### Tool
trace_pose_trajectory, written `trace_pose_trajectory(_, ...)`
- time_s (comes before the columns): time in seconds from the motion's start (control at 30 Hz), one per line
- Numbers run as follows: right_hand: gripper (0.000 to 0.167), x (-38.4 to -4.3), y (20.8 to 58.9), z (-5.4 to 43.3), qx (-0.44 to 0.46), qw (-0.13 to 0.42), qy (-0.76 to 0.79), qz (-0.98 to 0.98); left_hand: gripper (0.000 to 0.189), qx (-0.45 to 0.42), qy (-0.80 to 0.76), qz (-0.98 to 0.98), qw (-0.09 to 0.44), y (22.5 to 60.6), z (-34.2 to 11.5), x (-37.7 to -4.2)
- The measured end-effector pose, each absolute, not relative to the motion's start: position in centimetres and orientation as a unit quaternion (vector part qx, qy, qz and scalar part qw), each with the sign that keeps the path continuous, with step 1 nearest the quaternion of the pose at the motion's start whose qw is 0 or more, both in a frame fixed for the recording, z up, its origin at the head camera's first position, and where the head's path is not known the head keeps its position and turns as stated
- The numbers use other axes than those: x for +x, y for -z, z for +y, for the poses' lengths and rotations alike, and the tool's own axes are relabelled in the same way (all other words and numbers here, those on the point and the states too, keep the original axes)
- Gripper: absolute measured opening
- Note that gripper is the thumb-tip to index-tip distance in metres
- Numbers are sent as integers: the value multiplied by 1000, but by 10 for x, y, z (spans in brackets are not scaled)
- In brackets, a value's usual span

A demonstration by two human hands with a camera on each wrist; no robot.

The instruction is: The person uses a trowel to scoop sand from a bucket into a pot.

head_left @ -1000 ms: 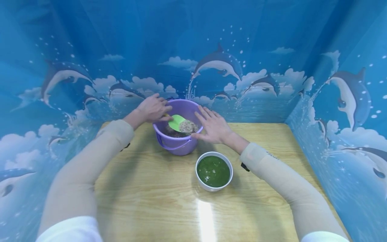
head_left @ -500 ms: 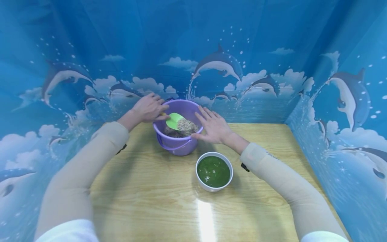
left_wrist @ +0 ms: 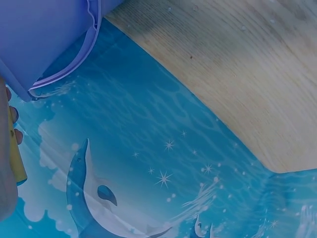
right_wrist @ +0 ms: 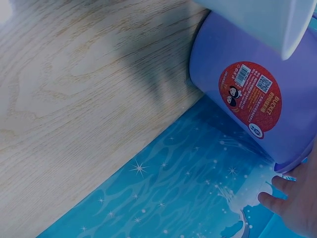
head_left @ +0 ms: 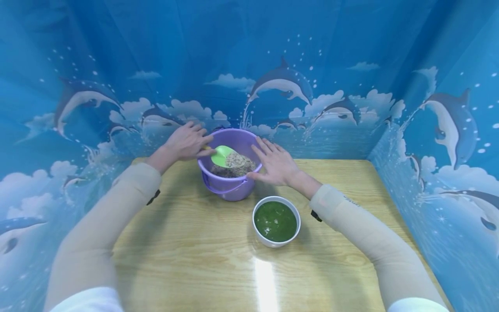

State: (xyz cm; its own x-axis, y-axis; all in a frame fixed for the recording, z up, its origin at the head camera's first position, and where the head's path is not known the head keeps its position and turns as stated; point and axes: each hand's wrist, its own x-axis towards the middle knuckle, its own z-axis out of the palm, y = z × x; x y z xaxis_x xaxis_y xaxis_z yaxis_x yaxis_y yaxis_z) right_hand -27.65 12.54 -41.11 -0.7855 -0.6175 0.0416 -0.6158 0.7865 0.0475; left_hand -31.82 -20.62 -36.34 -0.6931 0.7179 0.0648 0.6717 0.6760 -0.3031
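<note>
One white bowl [head_left: 271, 244] of green liquid [head_left: 274, 221] sits nearest on the wooden surface [head_left: 187, 225]; position unchanged over the past second. Beyond it, to the left: purple bucket [head_left: 234, 196], upright, likewise unmoved. Right hand [head_left: 276, 162] at the bucket's right rim, same place as in the earlier frames, fingers spread apart and touching the rim, probably bracing it. Main change: left hand [head_left: 187, 141] has drawn back a little to the left, and the green scoop [head_left: 219, 157] with it; its blade now lies closer to the bucket's left wall, yet within the opening. Left fingers clamped on the scoop's yellow handle [left_wrist: 16, 153], per the left wrist view. Blade bears pale grains [head_left: 234, 160] on its right part, as in both earlier frames; darker material [head_left: 225, 171] lies below in the bucket. Cannot tell whether blade touches it. Judgement: scoop loaded, load neither tipped out nor lifted clear of the bucket. Farthest: blue dolphin curtain [head_left: 195, 43], no change noted.
</note>
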Motion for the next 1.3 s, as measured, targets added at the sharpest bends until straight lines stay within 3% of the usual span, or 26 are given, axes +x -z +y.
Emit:
trace_pose_trajectory(0.13,130,-276,411,125,326,26,13,-945,55,-373,-127,-915,89,365,-207,-317)
trace_pose_trajectory(0.37,115,-277,410,124,325,22,12,-945,59,-362,-125,-920,90,365,-208,-312)
trace_pose_trajectory(0.63,129,-276,409,126,327,25,-1,-945,60,-349,-111,-927,82,361,-207,-307)
trace_pose_trajectory(1.3,124,-248,406,160,350,43,-28,-935,56,-351,-98,-928,83,355,-202,-296)
